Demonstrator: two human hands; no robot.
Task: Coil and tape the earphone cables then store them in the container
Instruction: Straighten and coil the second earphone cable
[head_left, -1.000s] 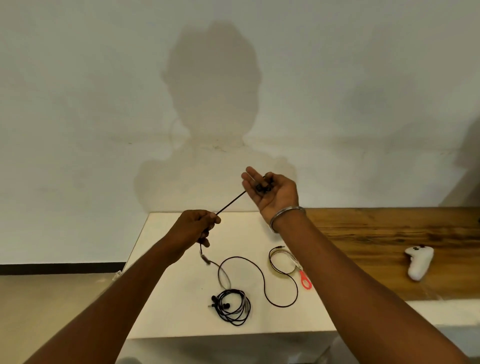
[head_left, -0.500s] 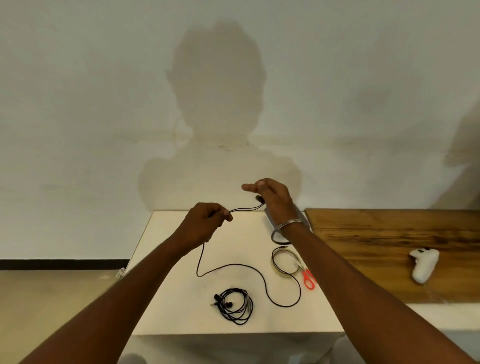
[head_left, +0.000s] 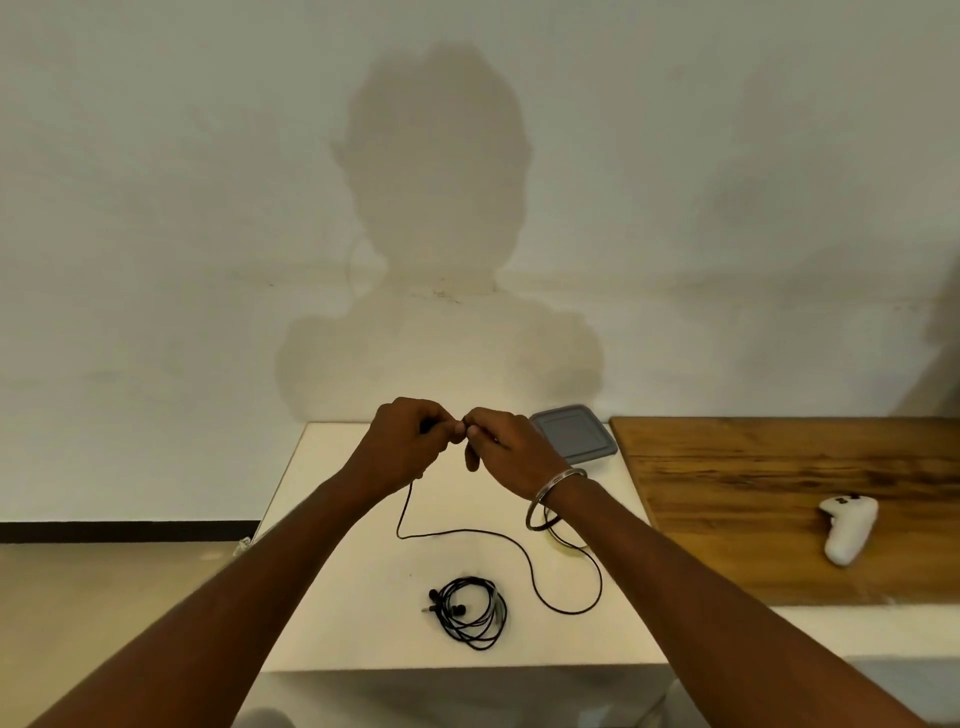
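View from a head-worn camera, looking down at a small white table (head_left: 332, 545) set against a pale wall. Directions are by clock face on the table top, with twelve at the wall.

The left hand (head_left: 408, 449) is raised above the table toward twelve, fingers curled. It pinches the loose earphone cable (head_left: 569, 612). The black wire hangs from under this hand and lies across the middle of the table. It ends in a slack loop near four o'clock.

Near six o'clock lies a coiled pair of earphones (head_left: 470, 616), black, wound in a rough circle, apart from the loose wire.

The right hand (head_left: 506, 449) meets the left, fingertips touching. Its thumb and forefinger pinch the cable's upper end. A metal bangle (head_left: 553, 499) circles the wrist. Under the wrist a thin ring (head_left: 563, 541) lies on the table, mostly hidden.

At one o'clock, by the wall, sits the grey container (head_left: 576, 434), square with rounded corners. Only its flat grey top shows; its inside cannot be seen.

To the right, at three o'clock, a wooden tabletop (head_left: 753, 467) adjoins the white table. A white game controller (head_left: 849, 530) lies on it.
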